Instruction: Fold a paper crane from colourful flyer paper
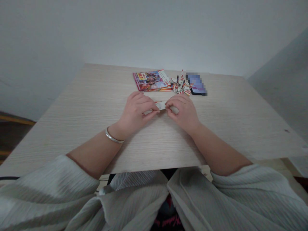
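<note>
Against pale wall (154, 32): wood-grain table (154, 144); left grip (137, 109), right grip (184, 109) (both closed) pinching paper (161, 105).

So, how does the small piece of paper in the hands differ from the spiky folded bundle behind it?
The paper piece is pinched between the left hand and right hand, while the folded bundle rests on the table. The paper piece looks narrow and fairly flat; the folded bundle is bulkier, with points sticking out. The paper piece shows mostly white, the folded bundle busy print. Both show some red.
</note>
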{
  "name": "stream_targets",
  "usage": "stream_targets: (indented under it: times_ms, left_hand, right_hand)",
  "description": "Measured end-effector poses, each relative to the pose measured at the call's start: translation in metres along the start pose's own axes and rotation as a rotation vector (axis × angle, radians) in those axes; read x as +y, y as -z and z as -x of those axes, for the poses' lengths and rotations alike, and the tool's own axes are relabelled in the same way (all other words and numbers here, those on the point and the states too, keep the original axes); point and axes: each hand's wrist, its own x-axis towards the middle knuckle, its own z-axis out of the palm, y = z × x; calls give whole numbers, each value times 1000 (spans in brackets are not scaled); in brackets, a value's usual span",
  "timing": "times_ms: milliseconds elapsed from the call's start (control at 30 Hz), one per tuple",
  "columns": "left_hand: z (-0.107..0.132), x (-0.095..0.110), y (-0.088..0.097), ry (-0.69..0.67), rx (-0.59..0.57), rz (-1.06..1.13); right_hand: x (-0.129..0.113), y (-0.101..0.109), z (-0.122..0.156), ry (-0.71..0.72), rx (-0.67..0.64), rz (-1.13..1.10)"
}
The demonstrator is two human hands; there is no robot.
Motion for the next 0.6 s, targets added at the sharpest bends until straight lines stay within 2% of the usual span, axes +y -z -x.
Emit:
stream_targets:
  times_ms: [67,133,267,433,600]
  left_hand:
    - [1,-3,-1,-22,22,-17]
    - [2,-7,-2,-33,12,-55]
    - [4,-12,-3,1,-92,-80]
    - [8,-15,-3,26,-107,-5]
    - [12,-17,-8,104,-184,102]
  right_hand:
    - [3,-1,1,-14,3,-49]
    - [8,-4,3,-85,46,-95]
    - [25,-13,10,-372,122,-146]
    - [40,-18,14,-557,19,-320]
    - [40,-19,14,-561,-54,-427]
